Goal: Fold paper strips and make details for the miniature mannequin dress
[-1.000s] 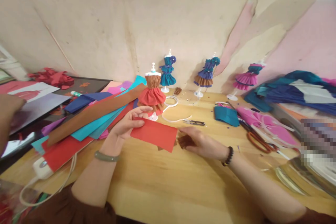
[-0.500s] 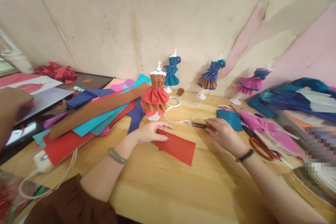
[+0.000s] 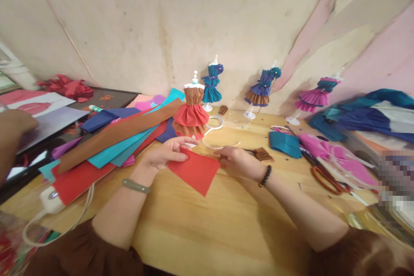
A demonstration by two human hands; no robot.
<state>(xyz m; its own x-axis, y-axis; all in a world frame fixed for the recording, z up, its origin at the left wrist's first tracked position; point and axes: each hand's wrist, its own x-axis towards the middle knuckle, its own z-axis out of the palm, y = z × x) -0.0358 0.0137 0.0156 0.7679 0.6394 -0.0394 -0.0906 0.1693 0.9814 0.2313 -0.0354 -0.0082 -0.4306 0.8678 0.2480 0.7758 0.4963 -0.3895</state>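
A flat piece of red crepe paper [image 3: 196,170] is held above the wooden table between my two hands. My left hand [image 3: 168,153] pinches its upper left part, thumb on top. At its right corner, the closed fingers of my right hand [image 3: 237,160] grip the edge; the fingertips are partly hidden. Just behind my right hand, the dark end of the snips [image 3: 249,151] shows beside a brown pleated piece [image 3: 263,154]. A mini dress form [image 3: 190,112] in a brown and red ruffled dress stands just beyond my left hand.
Three more dressed forms stand along the wall, including a teal one [image 3: 211,88]. Coloured paper strips [image 3: 119,138] pile up at left, near another person's hand [image 3: 19,125]. Orange-handled scissors [image 3: 330,181], a teal folded piece [image 3: 284,144] and pink paper [image 3: 336,151] lie at right.
My right hand has left the snips on the table and moved left to the red paper's corner. My left hand has shifted left and up with the paper, uncovering the brown pleated piece.
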